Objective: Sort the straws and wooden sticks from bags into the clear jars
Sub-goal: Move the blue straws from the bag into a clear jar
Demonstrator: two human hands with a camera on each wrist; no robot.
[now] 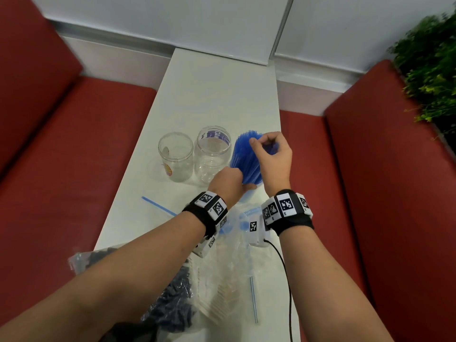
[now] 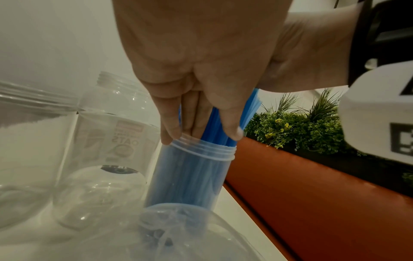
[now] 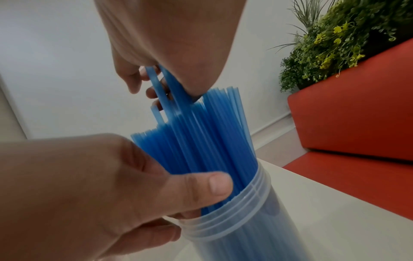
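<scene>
A clear jar (image 1: 247, 193) (image 2: 192, 176) (image 3: 241, 220) on the white table (image 1: 217, 99) is packed with upright blue straws (image 1: 246, 159) (image 3: 201, 141). My left hand (image 1: 232, 180) (image 2: 201, 130) (image 3: 178, 194) grips the straw bundle right at the jar's mouth, thumb on one side and fingers on the other. My right hand (image 1: 261, 144) (image 3: 161, 84) is above the bundle and pinches a few straws by their top ends. Two empty clear jars (image 1: 175, 156) (image 1: 213, 154) (image 2: 107, 159) stand to the left of the full one.
Near the table's front edge lie a bag of dark blue straws (image 1: 172, 304), a bag of wooden sticks (image 1: 222, 299) and crumpled clear plastic (image 1: 237, 243). A loose blue straw (image 1: 158, 206) lies at the left. Red benches (image 1: 370, 193) flank the table, and plants (image 1: 429, 70) stand at the right.
</scene>
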